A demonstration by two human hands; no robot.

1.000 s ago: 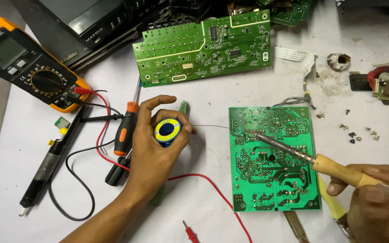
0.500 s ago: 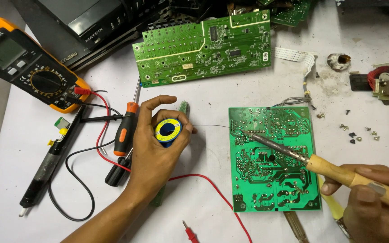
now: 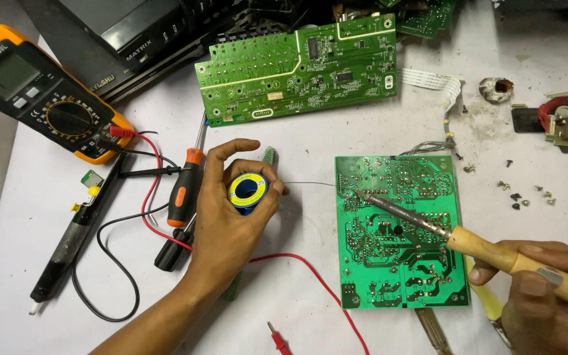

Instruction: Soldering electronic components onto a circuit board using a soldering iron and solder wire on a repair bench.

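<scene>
A: Nearest to us, what is the right hand (image 3: 550,289) doing?

B: It is wrapped around the wooden handle of a soldering iron (image 3: 488,246), whose metal tip rests at the upper left edge of the small green circuit board (image 3: 399,233) lying solder side up on the desk (image 3: 297,289).

A: And the left hand (image 3: 231,217)?

B: It is curled around a blue and yellow solder spool (image 3: 248,190), fingers closed on it. A thin solder wire (image 3: 310,183) runs from the spool to the board edge, meeting the iron's tip.

A: So which step is this?

B: I judge it to be the soldering of a joint on that edge: iron and wire meet at one spot. The next move seems to call for a steady tip, a little wire fed in, and then both lifted off cleanly.

A: What lies around them?

B: Left of the spool, an orange-handled screwdriver (image 3: 182,190) and a black desoldering pump (image 3: 73,240), with red and black probe leads (image 3: 149,190) looping across the desk. Farther back a yellow-cased multimeter (image 3: 41,98) sits at the left, and a larger green circuit board (image 3: 297,66) lies beyond the hands. Small screws (image 3: 524,194) are scattered at the right.
</scene>
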